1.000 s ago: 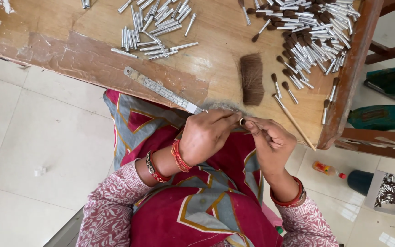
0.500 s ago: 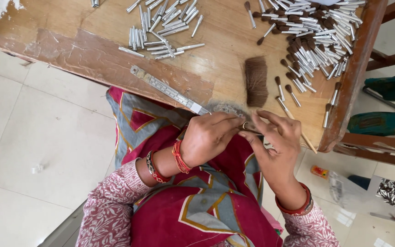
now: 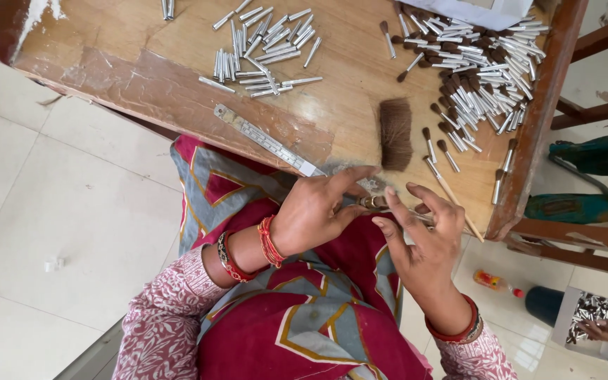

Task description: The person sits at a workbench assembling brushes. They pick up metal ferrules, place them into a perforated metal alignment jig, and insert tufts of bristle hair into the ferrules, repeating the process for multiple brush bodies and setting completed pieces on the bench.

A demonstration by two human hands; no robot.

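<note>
Left hand (image 3: 314, 214): your fingers pinch a small metal ferrule (image 3: 373, 202) at the worktop's (image 3: 177, 91) near edge.
Right hand (image 3: 427, 236): fingers spread open, fingertips just beside the ferrule.
Bristle tuft (image 3: 395, 134): lies just beyond.

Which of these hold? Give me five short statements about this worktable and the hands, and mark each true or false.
1. A metal ruler lies on the wooden table. True.
2. The tuft of brown bristles lies on the floor. False: it lies on the table, just beyond the hands.
3. The left hand has red bangles at its wrist. True.
4. The pile of small brushes is at the table's left. False: it is at the right; the bare metal tubes lie to the left.
5. The left hand pinches a small metal piece. True.
</note>
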